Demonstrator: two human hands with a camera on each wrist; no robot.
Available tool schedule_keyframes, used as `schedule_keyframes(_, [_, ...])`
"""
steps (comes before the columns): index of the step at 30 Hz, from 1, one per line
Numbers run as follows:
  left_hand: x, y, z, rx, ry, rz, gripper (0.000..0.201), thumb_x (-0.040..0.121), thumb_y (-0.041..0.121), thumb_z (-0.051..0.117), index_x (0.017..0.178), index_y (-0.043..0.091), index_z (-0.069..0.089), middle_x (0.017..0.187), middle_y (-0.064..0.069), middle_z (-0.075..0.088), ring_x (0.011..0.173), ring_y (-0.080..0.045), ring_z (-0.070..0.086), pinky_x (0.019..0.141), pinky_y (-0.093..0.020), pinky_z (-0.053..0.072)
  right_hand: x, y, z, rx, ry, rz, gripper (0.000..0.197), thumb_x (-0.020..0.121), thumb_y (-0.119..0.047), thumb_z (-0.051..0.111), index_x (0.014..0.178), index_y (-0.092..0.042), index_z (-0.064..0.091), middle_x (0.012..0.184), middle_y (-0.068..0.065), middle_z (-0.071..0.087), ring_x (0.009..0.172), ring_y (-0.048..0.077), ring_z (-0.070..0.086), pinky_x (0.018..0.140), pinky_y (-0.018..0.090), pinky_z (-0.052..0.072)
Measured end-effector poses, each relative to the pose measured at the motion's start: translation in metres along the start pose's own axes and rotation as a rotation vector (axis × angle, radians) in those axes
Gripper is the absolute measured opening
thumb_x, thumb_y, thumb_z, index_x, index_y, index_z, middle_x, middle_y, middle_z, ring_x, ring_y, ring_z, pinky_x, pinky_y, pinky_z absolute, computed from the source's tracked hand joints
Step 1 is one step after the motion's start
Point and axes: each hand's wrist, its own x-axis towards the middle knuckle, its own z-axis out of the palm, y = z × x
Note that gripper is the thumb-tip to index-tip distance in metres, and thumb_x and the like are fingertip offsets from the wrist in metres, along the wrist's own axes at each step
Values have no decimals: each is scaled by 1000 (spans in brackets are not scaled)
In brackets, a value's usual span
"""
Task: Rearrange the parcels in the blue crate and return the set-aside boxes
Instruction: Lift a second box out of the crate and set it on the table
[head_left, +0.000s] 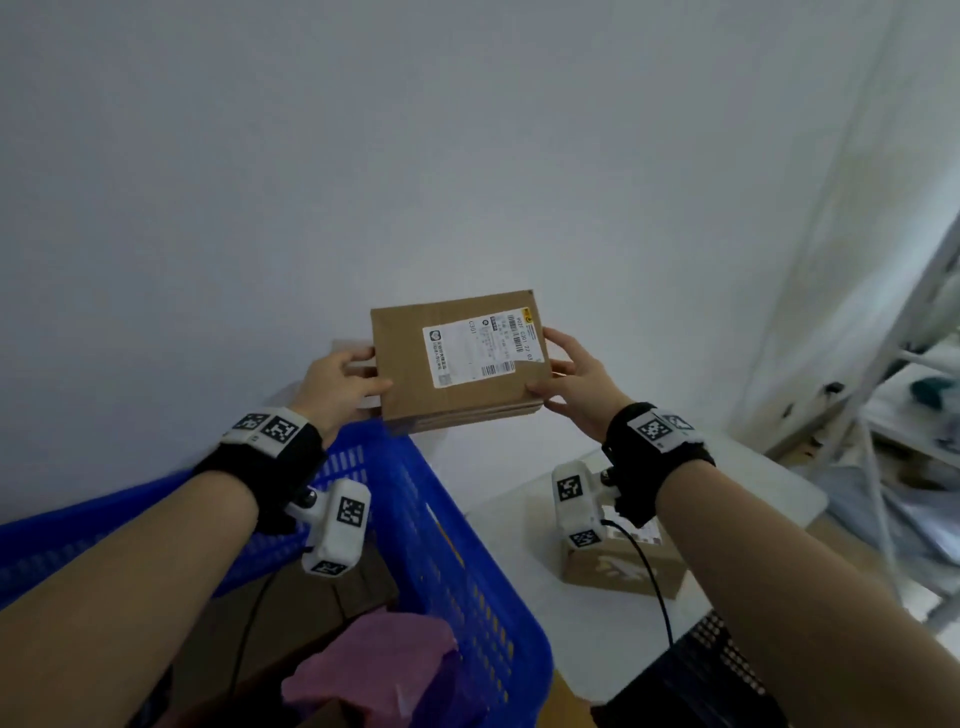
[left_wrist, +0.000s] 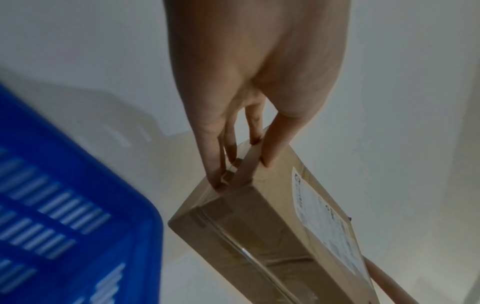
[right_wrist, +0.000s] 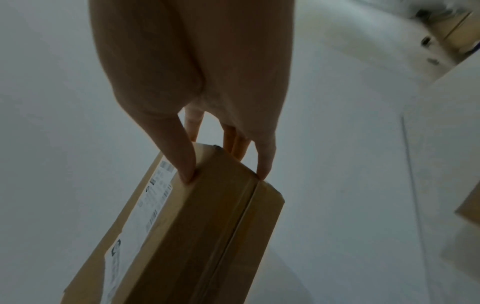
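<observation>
Flat brown cardboard parcel with white label (head_left: 460, 358) held mid-frame, left hand (head_left: 340, 384) and right hand (head_left: 574, 379) each gripping opposite short edge. Advice: keep level, lower flat into blue slatted plastic crate (head_left: 467, 561) at lower left.

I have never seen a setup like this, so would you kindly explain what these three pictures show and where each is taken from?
No machine here: a person works with bare hands, wearing cameras. The large picture comes from a head camera looking down; the other two come from cameras strapped to each wrist, looking along the fingers. Both the left hand and the right hand hold one flat cardboard parcel by its ends, label up, in the air, thumbs on top and fingers beneath. Below left is the blue crate, with a pink bag and brown cardboard inside. A second small box sits on the white table to the right.
</observation>
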Motion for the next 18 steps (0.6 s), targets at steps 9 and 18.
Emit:
schedule_keyframes(9, [32,-25,164,95,-239,-109,33,86,-11,57,113,6,50,88,-13,64,71,-20,62,54,-31,52,-22,47,-149,23,202,217,68,86,10,51,137,-33,38,110,6,61,95,18,57,71,29,47])
schedule_keyframes(18, [49,-104,263,246,-290,-312,21,83,-16,56,89,4,61,85,-8,61,94,-28,57,73,-37,50,-29,144,-225,56,279,490,67,84,6,58,137,-31,39,109,5,63,101,22,58,66,30,46])
